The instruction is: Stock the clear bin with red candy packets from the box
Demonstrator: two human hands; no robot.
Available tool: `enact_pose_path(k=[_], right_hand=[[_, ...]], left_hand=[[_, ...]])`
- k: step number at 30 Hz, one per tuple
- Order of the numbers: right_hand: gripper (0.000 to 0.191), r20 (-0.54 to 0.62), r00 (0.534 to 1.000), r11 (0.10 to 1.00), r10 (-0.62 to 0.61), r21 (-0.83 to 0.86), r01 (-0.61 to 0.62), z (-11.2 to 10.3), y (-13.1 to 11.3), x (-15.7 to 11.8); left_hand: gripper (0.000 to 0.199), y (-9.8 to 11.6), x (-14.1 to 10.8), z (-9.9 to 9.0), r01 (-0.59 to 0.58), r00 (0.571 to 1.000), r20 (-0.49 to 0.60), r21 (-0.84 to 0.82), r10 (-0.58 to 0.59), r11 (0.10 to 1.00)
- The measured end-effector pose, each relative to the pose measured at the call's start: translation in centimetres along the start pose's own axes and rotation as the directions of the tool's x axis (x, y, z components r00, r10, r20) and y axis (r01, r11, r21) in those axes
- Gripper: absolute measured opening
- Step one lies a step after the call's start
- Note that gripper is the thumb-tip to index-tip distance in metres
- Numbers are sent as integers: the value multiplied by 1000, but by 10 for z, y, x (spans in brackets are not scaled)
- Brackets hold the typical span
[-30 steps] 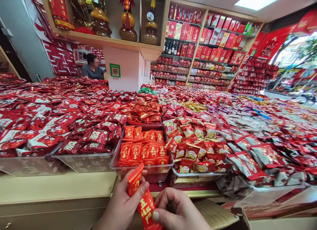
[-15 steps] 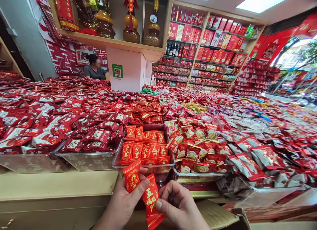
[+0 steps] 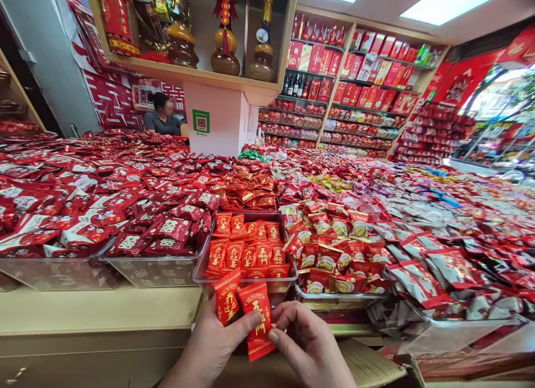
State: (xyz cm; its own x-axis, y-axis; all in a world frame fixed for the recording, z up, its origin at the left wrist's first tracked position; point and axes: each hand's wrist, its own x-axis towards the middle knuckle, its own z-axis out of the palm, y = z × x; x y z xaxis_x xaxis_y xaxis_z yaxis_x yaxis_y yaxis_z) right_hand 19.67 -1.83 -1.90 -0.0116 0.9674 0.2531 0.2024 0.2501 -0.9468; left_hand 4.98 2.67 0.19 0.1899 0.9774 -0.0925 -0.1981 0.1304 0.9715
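Two red packets point(image 3: 263, 320) are at the bottom centre of the frame, before a clear tray point(image 3: 283, 289). The left hand point(image 3: 217, 339), closed, holds both; the right hand point(image 3: 308, 336) curls loosely, thumb at one's edge, its grip unclear.

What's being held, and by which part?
Two red packets: left hand holds both, thumb over one's left edge; right hand pinches that packet's right edge.
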Motion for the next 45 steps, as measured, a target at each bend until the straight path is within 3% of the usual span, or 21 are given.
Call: enact_pose_path(k=[2, 5, 9, 14, 17, 19, 21, 24, 26, 27, 28, 33, 36, 39, 45], right_hand=[[8, 16, 984, 958, -180, -226, 179, -1, -1, -2], [21, 77, 927, 840, -368, -400, 367, 0, -2, -6], [27, 178, 887, 728, -427, -515, 453, 0, -4, -8], [26, 100, 949, 837, -299, -451, 311, -9, -18, -1], [39, 114, 988, 901, -99, -412, 138, -15, -34, 8], [35, 206, 976, 935, 65, -355, 13, -17, -46, 17], [21, 288, 946, 938, 146, -345, -40, -20, -59, 30], [7, 282, 955, 904, 89, -425, 41, -28, -81, 64], [9, 218, 976, 823, -19, -550, 139, -37, -95, 99], [11, 196, 980, 729, -27, -668, 154, -42, -100, 119], [13, 176, 984, 600, -6, -787, 144, -46, -103, 139], [12, 181, 971, 384, 155, -917, 109, -48, -88, 212], [15, 195, 946, 264, 257, -956, 126, -40, -69, 224], [18, 203, 937, 168, 284, -973, 159, -36, -54, 224], [23, 248, 939, 55, 238, -969, 242, -36, -45, 211]], left_hand=[[34, 1, 1, 1, -34, 999, -43, 1, 34, 999], [32, 3, 1, 2, -31, 999, -31, -2, 31, 1000], [33, 4, 3, -1, -20, 1000, -6, 1, 20, 1000], [33, -1, 2, -7, -33, 991, 127, 0, 33, 999], [33, -2, -2, -5, 12, 963, 268, -42, 0, 999], [32, -2, -5, -3, 18, 954, 301, -80, 7, 997], [32, -4, -5, -2, 4, 965, 262, -113, 26, 994], [29, -7, -2, -6, -91, 994, 62, -56, 94, 994], [29, -9, -1, -11, -162, 983, -76, 39, 164, 986], [29, -10, -1, -13, -181, 975, -115, 83, 190, 980], [29, -11, -1, -15, -185, 971, -133, 119, 201, 976], [32, -11, -2, -16, -110, 971, -192, 161, 140, 981], [33, -10, 2, -13, -127, 972, -175, 168, 156, 978], [35, -8, 5, -11, -198, 970, -116, 141, 214, 970], [73, -5, 4, -8, -129, 991, -44, -38, 128, 991]])
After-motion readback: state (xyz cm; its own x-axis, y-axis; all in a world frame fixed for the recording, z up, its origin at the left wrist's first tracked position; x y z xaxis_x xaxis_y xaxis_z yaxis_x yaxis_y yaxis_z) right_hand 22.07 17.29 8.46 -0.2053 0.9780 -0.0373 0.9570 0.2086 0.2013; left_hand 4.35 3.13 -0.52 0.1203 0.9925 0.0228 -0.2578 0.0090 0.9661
